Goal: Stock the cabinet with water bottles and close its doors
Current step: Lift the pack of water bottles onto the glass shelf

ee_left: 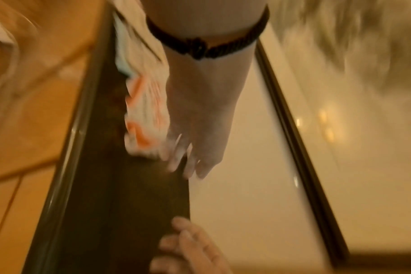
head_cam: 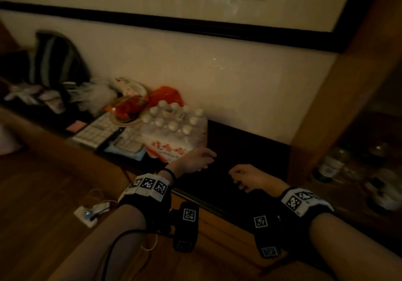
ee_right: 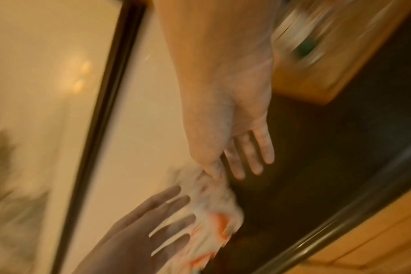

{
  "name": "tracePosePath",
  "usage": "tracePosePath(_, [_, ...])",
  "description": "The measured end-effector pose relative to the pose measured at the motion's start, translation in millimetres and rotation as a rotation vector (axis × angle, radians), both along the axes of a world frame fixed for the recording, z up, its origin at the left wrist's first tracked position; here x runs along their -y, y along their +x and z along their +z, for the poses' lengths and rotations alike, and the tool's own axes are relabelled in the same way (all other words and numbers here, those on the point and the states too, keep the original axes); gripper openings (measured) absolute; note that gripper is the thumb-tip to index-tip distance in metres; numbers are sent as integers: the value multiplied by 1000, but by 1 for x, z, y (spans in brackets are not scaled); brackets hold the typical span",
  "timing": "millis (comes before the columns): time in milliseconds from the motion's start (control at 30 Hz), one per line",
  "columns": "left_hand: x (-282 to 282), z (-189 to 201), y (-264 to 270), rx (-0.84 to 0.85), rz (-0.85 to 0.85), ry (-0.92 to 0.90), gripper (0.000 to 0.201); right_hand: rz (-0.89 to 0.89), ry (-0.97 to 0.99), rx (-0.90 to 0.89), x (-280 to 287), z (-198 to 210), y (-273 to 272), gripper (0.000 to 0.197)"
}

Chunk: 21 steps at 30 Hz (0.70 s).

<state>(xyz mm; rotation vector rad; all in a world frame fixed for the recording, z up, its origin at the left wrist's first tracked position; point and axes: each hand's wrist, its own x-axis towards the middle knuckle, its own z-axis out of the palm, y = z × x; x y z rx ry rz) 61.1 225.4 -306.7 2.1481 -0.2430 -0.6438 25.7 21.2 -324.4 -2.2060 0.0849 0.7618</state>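
Observation:
A plastic-wrapped pack of white-capped water bottles with red print stands on the dark countertop. My left hand hovers at the pack's near right corner, fingers straight and holding nothing; whether it touches the wrap is blurred. From the left wrist the pack lies just beside the left hand. My right hand is over the bare counter, a little right of the left one, empty, with its fingers extended. The wooden cabinet stands at the right, with bottles dimly visible inside.
Left of the pack lie a red plastic bag, a keypad-like device and a dark backpack. A black-framed picture hangs on the wall. A power strip with cables is on the wooden floor.

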Motion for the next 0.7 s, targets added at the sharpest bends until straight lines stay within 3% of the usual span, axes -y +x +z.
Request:
tracePosePath(100, [-51,7,10,109,160,5,37,42,18,83,-48,13,27,33])
tracePosePath(233, [-110,7,27,135,326,47,37,100,115,240,-104,14,70,23])
tracePosePath(300, [-129,2,43,177,373,88,40,104,108,314,-124,10,94,33])
tracePosePath(367, [-145,-4,64,232,428,102,43,124,12,394,-140,4,122,30])
tracePosePath(400, [-151,-3,75,240,440,113,43,125,-54,444,-146,2,138,28])
tracePosePath(500, [-168,-12,119,319,489,121,46,21,-141,516,-158,-11,186,49])
tracePosePath(567, [-174,-16,149,338,493,112,51,-57,-167,512,-161,-22,214,54])
tracePosePath(700, [-178,-20,206,297,420,275,50,-163,-158,459,-164,-41,255,61])
